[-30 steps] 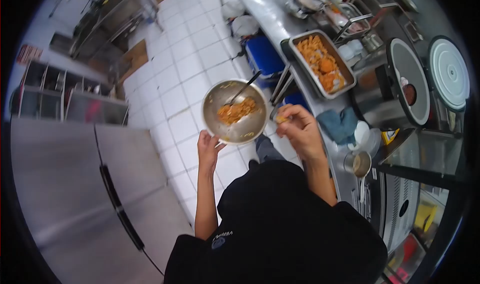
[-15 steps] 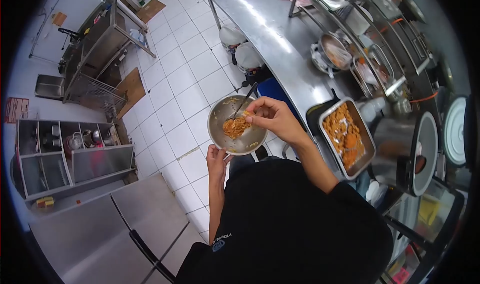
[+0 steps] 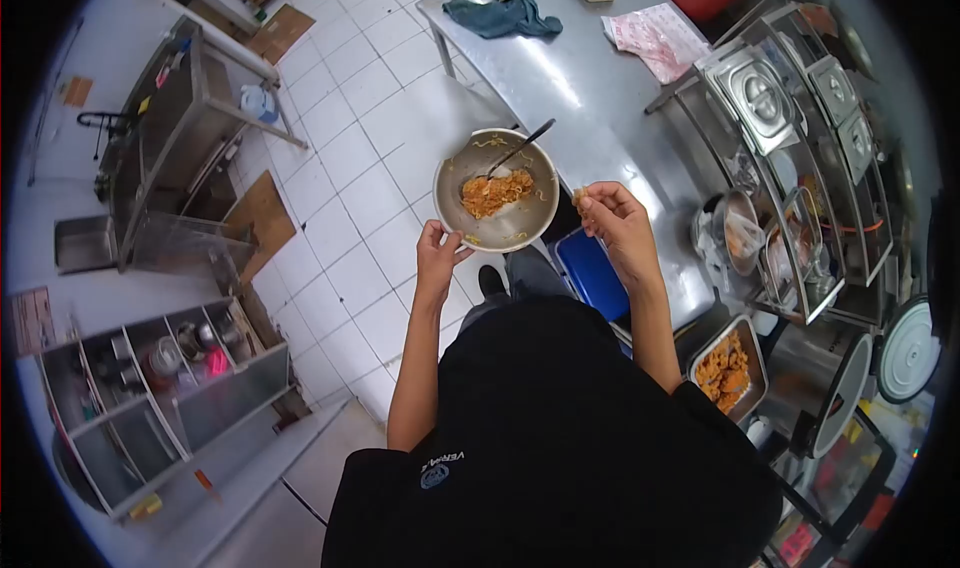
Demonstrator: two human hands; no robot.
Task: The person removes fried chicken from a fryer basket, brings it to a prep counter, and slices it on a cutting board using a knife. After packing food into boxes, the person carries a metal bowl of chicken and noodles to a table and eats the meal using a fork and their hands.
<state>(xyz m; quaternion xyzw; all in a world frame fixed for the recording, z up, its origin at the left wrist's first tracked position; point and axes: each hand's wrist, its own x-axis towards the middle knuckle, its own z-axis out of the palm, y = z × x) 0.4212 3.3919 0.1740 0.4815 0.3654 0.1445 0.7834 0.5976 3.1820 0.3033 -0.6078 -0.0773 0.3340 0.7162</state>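
Note:
A metal mixing bowl [image 3: 456,172] is held out in front of me, over the floor beside the steel table. My left hand [image 3: 438,258] grips its near-left rim, thumb on the edge. Inside lies a clump of orange-brown food [image 3: 498,194], with pale shreds stuck to the wall. A dark-handled utensil [image 3: 531,144] leans in the bowl, its tip hidden by the food. To the right of the bowl, apart from it, my right hand [image 3: 622,230] pinches a small brownish piece of food [image 3: 580,197] between thumb and fingertips.
On the steel table [image 3: 600,118] lie a green cloth [image 3: 502,12] and a pink-white sheet [image 3: 655,40]. A blue lid or bin [image 3: 592,273] sits below its edge. At right stand a tray of orange food [image 3: 724,373], a large pot [image 3: 842,393] and a rack with lidded pans [image 3: 755,98].
My right hand has moved from over the bowl out to the right, a small piece of food in its fingers. The view has turned, bringing more of the table into sight.

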